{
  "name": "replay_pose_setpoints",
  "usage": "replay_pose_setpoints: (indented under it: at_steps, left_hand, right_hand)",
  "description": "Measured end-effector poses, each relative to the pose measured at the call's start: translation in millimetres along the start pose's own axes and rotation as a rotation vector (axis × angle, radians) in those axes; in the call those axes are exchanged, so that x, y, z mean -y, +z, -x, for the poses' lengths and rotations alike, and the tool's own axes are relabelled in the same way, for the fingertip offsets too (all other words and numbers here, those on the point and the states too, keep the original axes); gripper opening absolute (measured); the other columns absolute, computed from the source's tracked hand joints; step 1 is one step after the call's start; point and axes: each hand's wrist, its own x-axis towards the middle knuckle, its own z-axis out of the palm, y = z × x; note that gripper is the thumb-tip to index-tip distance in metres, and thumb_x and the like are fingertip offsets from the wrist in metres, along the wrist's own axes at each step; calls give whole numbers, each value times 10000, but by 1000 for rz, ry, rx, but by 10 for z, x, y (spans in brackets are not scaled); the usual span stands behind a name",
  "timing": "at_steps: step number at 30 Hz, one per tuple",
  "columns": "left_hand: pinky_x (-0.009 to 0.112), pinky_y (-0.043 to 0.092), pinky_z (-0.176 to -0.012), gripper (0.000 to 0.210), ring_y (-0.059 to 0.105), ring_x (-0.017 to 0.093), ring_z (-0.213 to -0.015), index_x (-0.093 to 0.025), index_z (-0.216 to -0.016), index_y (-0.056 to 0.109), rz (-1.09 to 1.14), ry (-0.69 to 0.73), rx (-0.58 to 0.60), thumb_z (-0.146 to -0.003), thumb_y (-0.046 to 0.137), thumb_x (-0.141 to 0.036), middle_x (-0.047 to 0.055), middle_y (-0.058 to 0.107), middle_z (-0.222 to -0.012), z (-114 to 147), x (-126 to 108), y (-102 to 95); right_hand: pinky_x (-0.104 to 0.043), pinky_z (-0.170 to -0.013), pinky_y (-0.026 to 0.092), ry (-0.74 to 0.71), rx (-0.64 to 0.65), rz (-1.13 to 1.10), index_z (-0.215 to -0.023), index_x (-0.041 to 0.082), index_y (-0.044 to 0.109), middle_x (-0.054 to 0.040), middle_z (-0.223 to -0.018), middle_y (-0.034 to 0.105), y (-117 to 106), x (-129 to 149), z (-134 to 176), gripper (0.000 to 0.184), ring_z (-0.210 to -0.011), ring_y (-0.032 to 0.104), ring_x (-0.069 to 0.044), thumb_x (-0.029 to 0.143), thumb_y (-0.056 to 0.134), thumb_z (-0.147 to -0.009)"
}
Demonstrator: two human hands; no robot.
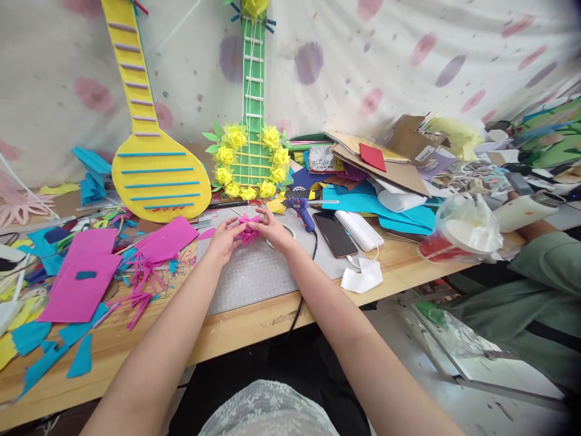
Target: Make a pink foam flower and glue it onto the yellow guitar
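A magenta paper flower [248, 230] is held between both hands, just above the grey cutting mat [245, 281]. My left hand [224, 240] grips its left side with bent fingers. On the right side, the fingers of my right hand [271, 230] close on the same flower. A blue glue gun [301, 211] lies beyond my right hand, its black cord running off the table's front edge. Behind the hands stands a green paper instrument [254, 157] ringed with yellow paper roses [224, 155]. A yellow paper instrument [161, 172] leans to its left.
Magenta sheets [86, 278] and blue scraps [79, 357] cover the left of the wooden table [149, 339]. To the right lie a phone [336, 233], a white power strip [360, 230], stacked card [381, 160] and a bagged tub [463, 233]. A person in green sleeves [540, 272] sits at the far right.
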Motion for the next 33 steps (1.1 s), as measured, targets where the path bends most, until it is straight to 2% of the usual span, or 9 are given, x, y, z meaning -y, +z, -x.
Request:
replay_pose_setpoints:
  at_steps: [3,5,9,13,16,20,26,30,33]
  left_hand:
    - [228,491,-553,232,612,106,-610,-164,-890,566,-18,5,11,-748,671,-315,13,658,-758,-4,-20,-12]
    - [229,496,-568,242,613,102,-622,-158,-860,567,-22,14,16,-766,648,-366,23,664,-776,-5,-35,-29]
    - [247,510,-644,343,638,115,-694,-164,-941,558,-43,34,-5,-657,746,-199,27,676,-823,2,-39,-51]
    - [253,505,-669,430,644,120,-717,-160,-958,551,-44,73,-17,-588,756,-85,29,666,-851,7,-19,-46]
    - [256,496,-676,416,636,117,-713,-160,-957,549,-69,83,-33,-599,751,-103,25,653,-848,1,-13,-50]
    - [264,474,-645,355,607,124,-689,-171,-965,544,-159,85,-85,-663,723,-226,18,630,-804,-43,-31,-113]
    - [278,455,-772,275,583,135,-825,-169,-871,575,-349,342,-163,-640,708,-231,28,612,-884,-159,-179,-340]
    - [279,452,-746,230,571,140,-793,-174,-822,587,-405,407,-174,-623,701,-189,26,610,-870,-179,-311,-496]
    - [279,446,-755,216,567,142,-777,-179,-776,592,-448,442,-144,-596,700,-126,19,615,-826,-186,-319,-548]
  right_hand:
    - [-208,-584,419,30,-19,-26,-1198,204,436,20,-806,571,-4,-1,-11,564,-668,561,-95,271,687,-698]
    - [-201,-560,400,36,-21,-11,-1198,200,436,16,-810,575,-4,-5,-14,552,-661,558,-92,280,680,-710]
    - [-213,-586,416,5,-9,39,-1193,205,446,23,-774,579,0,-10,-7,534,-657,558,-95,308,676,-722]
    - [-225,-608,428,-19,11,63,-1203,204,440,28,-752,573,11,-9,4,527,-637,553,-92,345,660,-745]
    - [-217,-620,436,-28,27,105,-1213,207,436,24,-783,573,24,0,14,540,-667,560,-91,341,664,-742]
    - [-197,-578,420,4,37,228,-1209,201,445,27,-789,561,71,28,8,536,-650,546,-81,331,672,-741]
    - [-198,-583,443,92,-27,424,-1164,171,488,-8,-806,591,190,18,-136,471,-698,567,-96,395,642,-778]
    - [-244,-634,467,64,-6,550,-1180,180,492,-32,-841,608,226,-20,-228,519,-716,580,-120,443,649,-760]
    - [-309,-735,476,0,-25,707,-1171,180,510,-65,-901,616,213,-5,-248,544,-778,588,-155,446,680,-729]
